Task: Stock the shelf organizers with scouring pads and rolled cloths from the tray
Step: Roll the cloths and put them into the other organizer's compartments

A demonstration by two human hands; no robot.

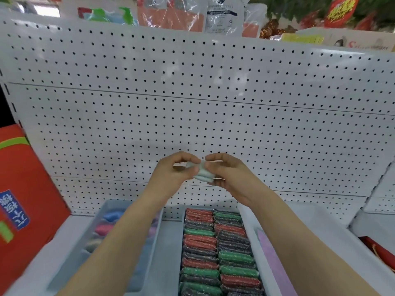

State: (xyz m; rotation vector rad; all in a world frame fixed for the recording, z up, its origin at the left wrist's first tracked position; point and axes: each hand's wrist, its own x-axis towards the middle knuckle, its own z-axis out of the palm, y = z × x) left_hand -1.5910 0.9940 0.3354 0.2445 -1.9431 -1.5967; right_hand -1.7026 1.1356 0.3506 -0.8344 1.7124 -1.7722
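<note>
Both my hands are raised in front of the pegboard, holding one pale mint rolled cloth (203,174) between them. My left hand (173,170) pinches its left end with curled fingers. My right hand (226,173) grips its right side, thumb on top. Below them, a middle organizer (171,242) holds two packed rows of red, green and black scouring pads (218,248). A left organizer (100,212) holds blue, pink and pale rolled cloths (106,225), partly hidden by my left forearm. A right bin (299,212) holds a lilac cloth (273,259).
A white pegboard back panel (192,107) stands right behind the shelf. A large red box (23,201) sits at the left edge. Packaged goods (171,13) lie on top of the shelf unit. A red item (376,251) shows at the lower right.
</note>
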